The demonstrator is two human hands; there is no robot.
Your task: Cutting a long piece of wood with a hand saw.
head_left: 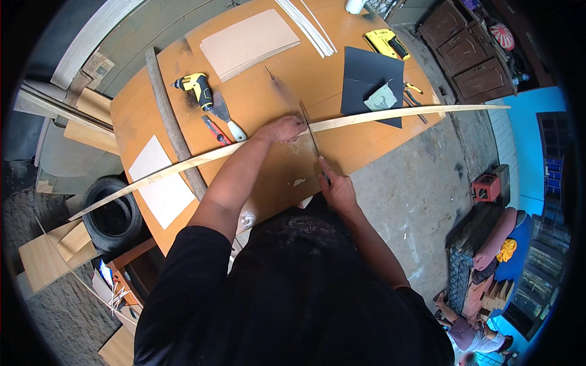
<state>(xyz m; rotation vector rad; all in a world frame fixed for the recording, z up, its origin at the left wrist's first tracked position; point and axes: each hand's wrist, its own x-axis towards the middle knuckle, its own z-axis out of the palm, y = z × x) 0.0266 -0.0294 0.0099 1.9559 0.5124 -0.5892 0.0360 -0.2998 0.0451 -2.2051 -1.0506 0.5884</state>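
A long pale wooden strip [378, 116] lies across the orange tabletop [256, 177] and juts out past both sides. My left hand [284, 129] is closed over it near the middle, pressing it against the table. Just right of those fingers, a thin saw [315, 141] crosses the strip, its blade pointing away from me. My right hand [339, 190] grips the saw's handle at the near edge, index finger stretched along it. Most of the handle is hidden inside that hand. Whether the blade has cut into the wood I cannot tell.
On the table lie a yellow-black cordless drill [196, 89], putty knife [232, 125], red utility knife [215, 130], brown sheets [249, 44], black sheet [360, 79], yellow tool [387, 44] and pliers [412, 91]. A tire [112, 213] stands left; another person [479, 335] sits lower right.
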